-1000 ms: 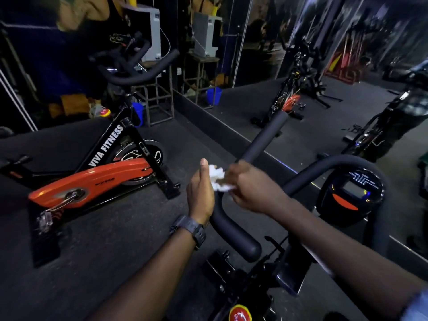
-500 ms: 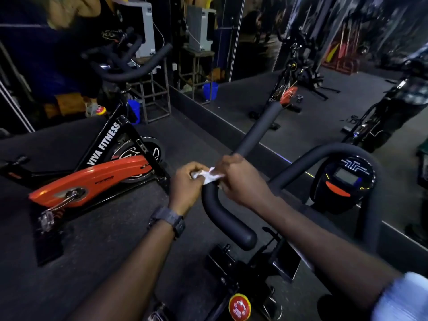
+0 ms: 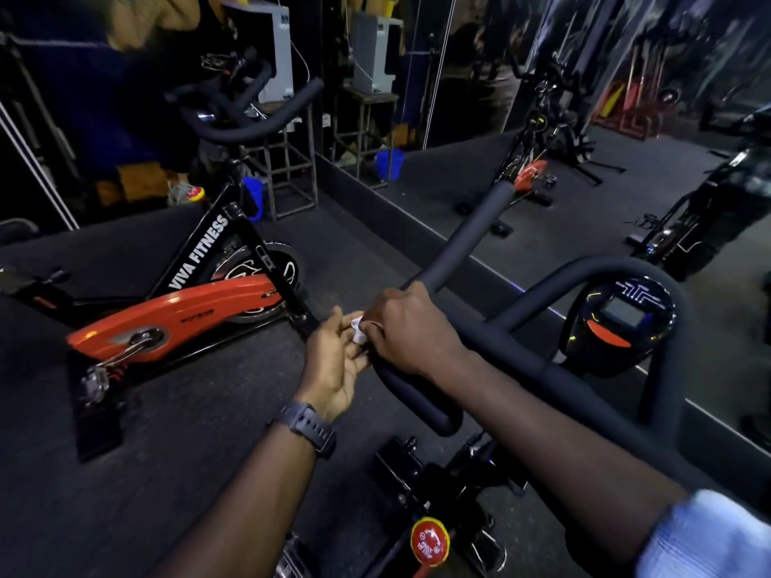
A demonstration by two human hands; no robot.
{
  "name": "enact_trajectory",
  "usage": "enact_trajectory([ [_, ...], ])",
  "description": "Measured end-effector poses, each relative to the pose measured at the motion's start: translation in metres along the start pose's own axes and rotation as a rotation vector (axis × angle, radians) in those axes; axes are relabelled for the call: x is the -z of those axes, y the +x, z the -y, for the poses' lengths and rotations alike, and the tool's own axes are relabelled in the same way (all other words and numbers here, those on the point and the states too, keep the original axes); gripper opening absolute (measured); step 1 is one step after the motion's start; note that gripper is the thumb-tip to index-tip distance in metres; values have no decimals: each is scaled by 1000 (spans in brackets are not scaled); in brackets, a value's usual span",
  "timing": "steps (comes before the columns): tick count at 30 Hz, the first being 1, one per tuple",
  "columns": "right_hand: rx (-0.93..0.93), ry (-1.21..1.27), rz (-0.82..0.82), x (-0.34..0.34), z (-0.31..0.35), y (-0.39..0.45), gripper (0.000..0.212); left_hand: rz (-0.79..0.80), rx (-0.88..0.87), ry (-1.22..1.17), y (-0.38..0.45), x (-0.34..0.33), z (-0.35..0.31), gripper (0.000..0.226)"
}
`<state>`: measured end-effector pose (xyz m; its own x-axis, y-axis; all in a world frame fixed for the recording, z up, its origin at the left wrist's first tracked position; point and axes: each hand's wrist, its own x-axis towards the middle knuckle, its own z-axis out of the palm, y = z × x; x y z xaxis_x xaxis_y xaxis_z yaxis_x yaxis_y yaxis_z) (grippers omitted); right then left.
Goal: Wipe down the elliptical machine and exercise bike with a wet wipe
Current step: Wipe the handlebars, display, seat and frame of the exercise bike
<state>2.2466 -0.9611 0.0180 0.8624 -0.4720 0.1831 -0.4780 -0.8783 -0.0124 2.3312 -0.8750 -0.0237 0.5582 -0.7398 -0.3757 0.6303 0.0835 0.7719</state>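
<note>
A black foam handlebar point(image 3: 471, 231) of the exercise bike in front of me runs from lower centre up to the right. My right hand point(image 3: 411, 329) is curled over its left grip and holds a small white wet wipe point(image 3: 358, 330) against the foam. Only a corner of the wipe shows at the fingertips. Beside it, my left hand point(image 3: 336, 362), with a dark watch on the wrist, is turned palm-up, its relaxed fingers touching the wipe's edge. The bike's round console point(image 3: 626, 323) sits to the right, inside the handlebar loop.
An orange and black spin bike point(image 3: 179, 319) marked VIVA FITNESS stands on the dark floor to the left. A mirror wall point(image 3: 584, 118) runs along the right. A metal stand point(image 3: 292, 177) and blue bucket point(image 3: 253, 194) are behind. A red knob point(image 3: 429, 541) sits low on my bike's frame.
Both hands slid down the grip with the wipe. My left hand went from pinching the wipe to an open, palm-up pose, while my right hand closed over the grip with the wipe.
</note>
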Motion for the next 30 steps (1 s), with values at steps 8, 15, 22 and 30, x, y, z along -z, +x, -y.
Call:
enact_trajectory([
  [8,186,199,55,27,-4,-52,19,45,46,-4,-3,3,-8,78],
  [15,96,33,88,23,10,-53,9,140,51,-69,-7,1,-1,94],
  [22,-30,3,175,14,26,-44,38,144,-3,-96,-10,2,4,100],
  [30,193,86,164,37,19,-107,34,119,38,-87,-11,6,4,104],
])
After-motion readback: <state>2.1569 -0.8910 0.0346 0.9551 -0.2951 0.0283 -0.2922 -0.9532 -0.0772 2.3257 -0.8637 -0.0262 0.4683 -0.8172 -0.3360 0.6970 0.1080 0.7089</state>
